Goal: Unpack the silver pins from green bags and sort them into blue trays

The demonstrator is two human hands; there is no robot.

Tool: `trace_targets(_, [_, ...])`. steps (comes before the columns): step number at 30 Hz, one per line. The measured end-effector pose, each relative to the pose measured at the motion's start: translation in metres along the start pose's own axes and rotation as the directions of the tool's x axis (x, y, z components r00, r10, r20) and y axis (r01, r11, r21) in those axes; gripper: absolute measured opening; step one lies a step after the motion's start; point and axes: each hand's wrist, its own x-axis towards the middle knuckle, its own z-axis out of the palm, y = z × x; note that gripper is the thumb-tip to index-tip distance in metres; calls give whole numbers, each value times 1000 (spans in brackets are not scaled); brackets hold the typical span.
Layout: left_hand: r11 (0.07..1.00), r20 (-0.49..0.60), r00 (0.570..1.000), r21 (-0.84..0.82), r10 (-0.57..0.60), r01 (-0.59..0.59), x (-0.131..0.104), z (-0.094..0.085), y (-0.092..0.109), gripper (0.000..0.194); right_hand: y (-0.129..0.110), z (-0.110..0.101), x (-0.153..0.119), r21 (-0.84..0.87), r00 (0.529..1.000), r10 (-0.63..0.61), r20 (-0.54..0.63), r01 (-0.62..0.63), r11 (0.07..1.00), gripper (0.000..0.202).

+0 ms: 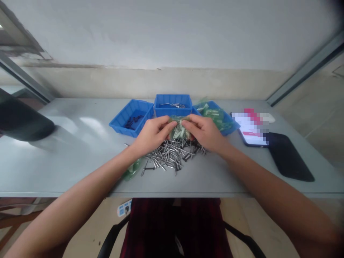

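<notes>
Between my two hands is a small green-tinted plastic bag (178, 133) with pale pieces inside. My left hand (157, 132) pinches its left upper edge, thumb on top. On the opposite edge, my right hand (202, 130) grips the bag the same way. Directly below lies a loose pile of silver rivets or pins (168, 154) mixed with dark screws (188, 154). Another crumpled green bag (132, 170) rests by my left forearm. What the fingertips press underneath is hidden.
Three blue bins stand behind: the left bin (115, 123) holds dark screws, the middle bin (173, 98) silver pins, the right bin (233, 125) green bags. A lit phone (249, 130) and black flat object (290, 156) lie right. A dark cylinder (25, 116) is left.
</notes>
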Motion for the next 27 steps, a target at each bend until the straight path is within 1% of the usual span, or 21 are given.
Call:
trace_targets(4, [1000, -7, 1000, -1, 9, -9, 0, -1, 1, 34, -1, 0, 0, -8, 1000, -9, -7, 9, 1000, 35])
trace_targets(9, [1000, 5, 1000, -15, -10, 10, 0, -1, 2, 34, 0, 1, 0, -10, 1000, -7, -9, 7, 1000, 36])
trace_targets(14, [1000, -10, 1000, -6, 17, -17, 0, 0, 1, 34, 0, 0, 0, -3, 1000, -25, -14, 25, 1000, 35])
trace_targets(20, [1000, 2, 1000, -7, 8, -8, -1, 0, 1, 34, 1, -3, -1, 39, 999, -17, 41, 15, 999, 33])
trace_targets(24, [1000, -8, 1000, -1, 25, -25, -1, -1, 1, 34, 5, -2, -1, 63, 999, -27, 42, 24, 998, 27])
trace_targets(27, [1000, -19, 1000, -13, 15, -15, -1, -2, 3, 33, 6, -1, -2, 61, 999, -38, 17, 37, 997, 17])
